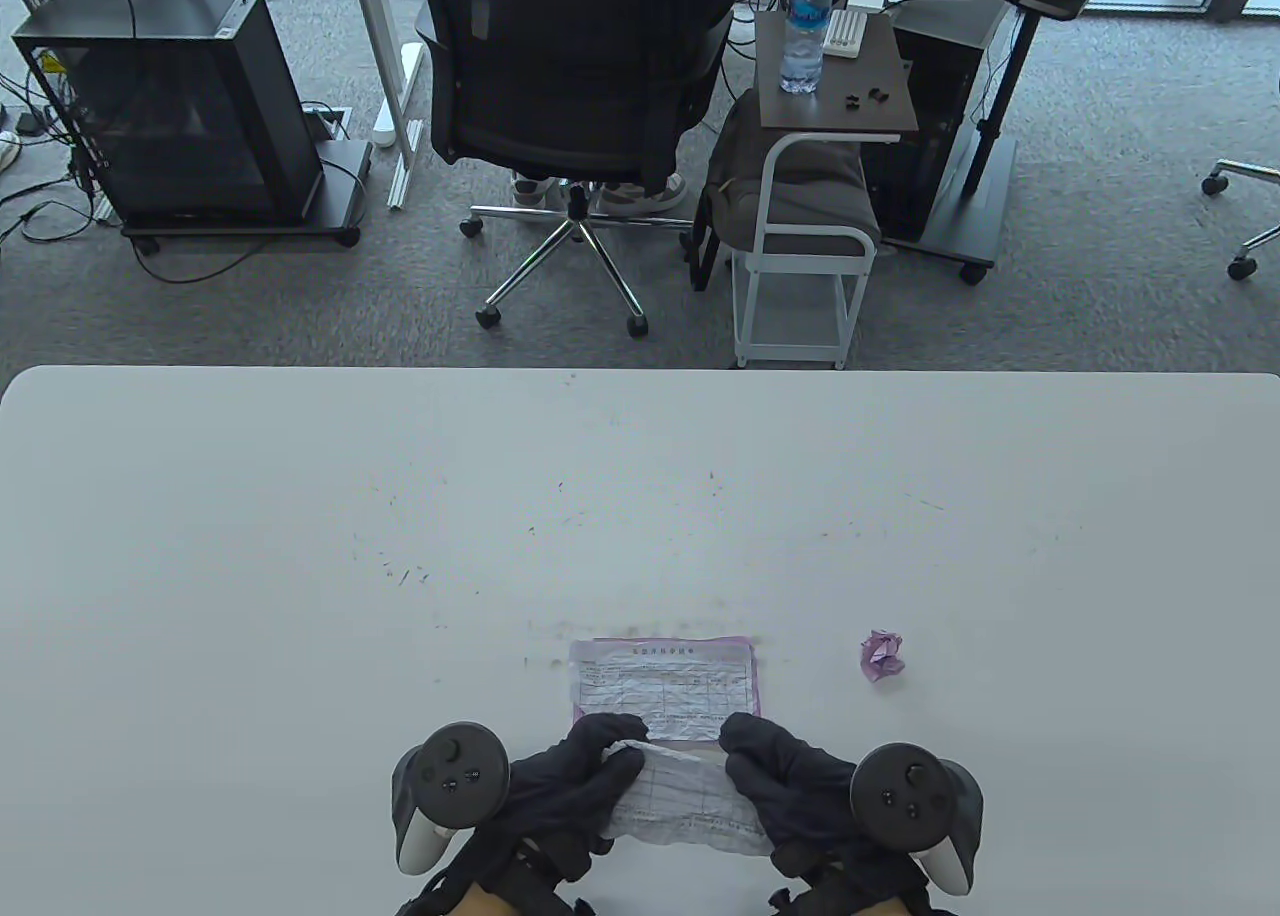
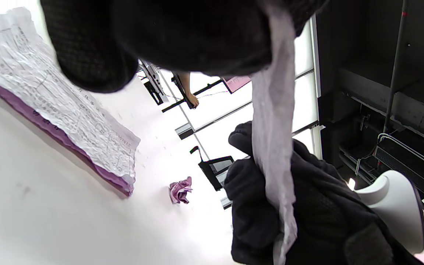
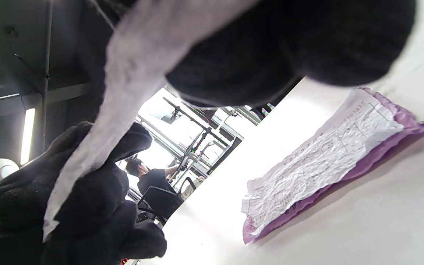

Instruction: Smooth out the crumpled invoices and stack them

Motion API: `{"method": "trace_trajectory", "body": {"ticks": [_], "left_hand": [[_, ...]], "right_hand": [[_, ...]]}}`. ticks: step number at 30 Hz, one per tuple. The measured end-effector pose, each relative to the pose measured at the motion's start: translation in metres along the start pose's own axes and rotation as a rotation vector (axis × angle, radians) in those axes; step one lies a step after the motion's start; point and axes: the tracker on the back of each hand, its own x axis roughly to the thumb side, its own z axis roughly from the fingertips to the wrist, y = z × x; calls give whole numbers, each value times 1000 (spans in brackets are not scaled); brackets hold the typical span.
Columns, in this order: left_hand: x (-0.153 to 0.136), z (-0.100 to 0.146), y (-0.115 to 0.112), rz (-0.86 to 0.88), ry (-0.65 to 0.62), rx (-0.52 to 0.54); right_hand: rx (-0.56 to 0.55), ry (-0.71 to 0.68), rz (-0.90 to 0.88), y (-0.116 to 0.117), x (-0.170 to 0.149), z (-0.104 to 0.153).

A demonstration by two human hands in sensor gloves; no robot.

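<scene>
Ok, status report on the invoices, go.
Left hand and right hand both grip a white invoice, stretched above the table. Flattened stack just beyond. Crumpled purple ball waits right. Nothing blocking.

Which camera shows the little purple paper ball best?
The table view: the purple paper ball lies in plain sight on the table, right of the flat papers. The left wrist view shows it small and far off. The right wrist view misses it.
</scene>
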Motion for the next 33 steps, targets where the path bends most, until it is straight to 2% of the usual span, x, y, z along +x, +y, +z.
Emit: {"method": "trace_trajectory", "body": {"ticks": [5,8,11,15,16,19,23,28,33], "left_hand": [[-2,2,0,20,53,1],[-5,3,0,23,83,16],[-3,1,-5,-13,67,-33],[2,-1,-13,5,46,-95],[2,-2,-15,21,33,-119],[1,-2,-17,60,32,-172],[1,-6,-16,38,-40,-252],[2,-8,-15,-127,-26,-277],[3,-6,-7,-218,-4,-194]], "right_hand": [[63,5,60,5,-2,0],[72,-74,56,4,2,1],[114,-162,56,9,17,2],[212,-203,195,26,29,2],[201,-202,217,29,29,1],[66,-237,189,31,28,-1],[90,-119,-43,25,15,-2],[101,-78,-11,19,9,-3],[82,-21,-25,16,5,-4]]}}
